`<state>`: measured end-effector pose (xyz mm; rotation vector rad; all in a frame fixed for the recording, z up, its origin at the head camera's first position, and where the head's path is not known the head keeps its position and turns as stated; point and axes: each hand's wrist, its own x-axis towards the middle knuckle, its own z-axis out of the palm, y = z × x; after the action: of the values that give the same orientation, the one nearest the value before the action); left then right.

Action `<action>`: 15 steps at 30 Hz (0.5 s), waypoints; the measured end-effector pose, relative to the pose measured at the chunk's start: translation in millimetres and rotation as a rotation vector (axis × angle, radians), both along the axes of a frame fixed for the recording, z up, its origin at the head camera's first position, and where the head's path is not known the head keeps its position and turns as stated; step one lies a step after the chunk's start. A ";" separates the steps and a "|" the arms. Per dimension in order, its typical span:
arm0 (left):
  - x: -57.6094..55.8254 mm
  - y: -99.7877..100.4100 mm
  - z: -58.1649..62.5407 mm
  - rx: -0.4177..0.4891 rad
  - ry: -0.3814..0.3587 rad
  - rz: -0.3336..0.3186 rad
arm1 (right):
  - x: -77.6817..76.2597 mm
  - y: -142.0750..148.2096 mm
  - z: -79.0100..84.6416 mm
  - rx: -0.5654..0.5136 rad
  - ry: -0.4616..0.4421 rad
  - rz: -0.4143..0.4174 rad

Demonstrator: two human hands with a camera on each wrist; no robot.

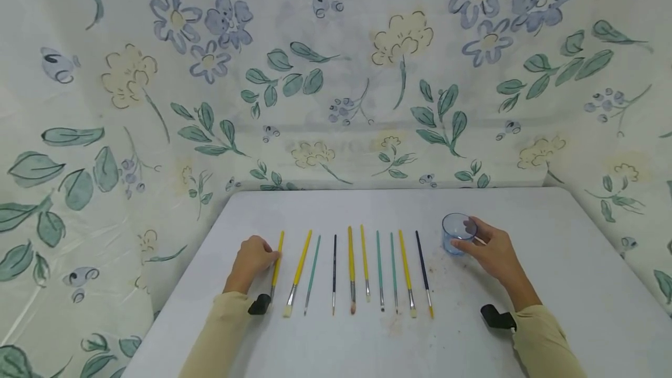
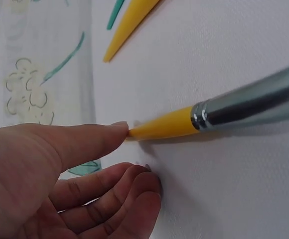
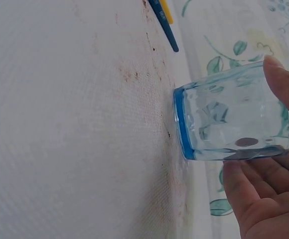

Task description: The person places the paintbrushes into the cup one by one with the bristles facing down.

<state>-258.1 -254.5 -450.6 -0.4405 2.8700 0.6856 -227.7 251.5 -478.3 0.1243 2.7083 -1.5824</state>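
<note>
At the left end of a row of paintbrushes, my left hand (image 1: 253, 258) holds a yellow-handled paintbrush (image 1: 280, 245) by the handle. In the left wrist view, the thumb (image 2: 102, 142) meets the yellow handle (image 2: 167, 124) above its silver ferrule, with the other fingers curled below; the handle's far end is hidden. On the right, my right hand (image 1: 490, 249) grips a clear, blue-tinted glass (image 1: 455, 242). The thumb lies near the glass's rim and the fingers on its opposite side in the right wrist view. The glass (image 3: 229, 119) is upright, its blue base at the tabletop.
Between the hands lie several brushes with yellow, green and dark handles, including a thick yellow one (image 1: 351, 261) and a dark one (image 1: 423, 261), bristles toward me. Brownish specks mark the white table (image 1: 399, 349) near the glass. A floral sheet (image 1: 336, 74) hangs behind.
</note>
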 end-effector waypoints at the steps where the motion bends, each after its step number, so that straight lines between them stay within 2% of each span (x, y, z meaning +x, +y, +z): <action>1: -0.8 0.7 -0.1 -0.002 0.001 -0.009 | 0.1 0.1 0.1 -0.001 -0.002 0.000; 8: -4.0 9.0 6.4 -0.051 -0.029 -0.051 | 0.5 0.3 0.0 -0.001 -0.002 0.005; 15: -7.0 12.6 7.8 -0.071 -0.065 -0.037 | 0.6 -0.2 0.7 0.009 0.021 0.008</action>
<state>-265.0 -241.9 -442.8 -0.4107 2.8410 0.5545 -227.1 251.3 -477.5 0.0969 2.7284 -1.5788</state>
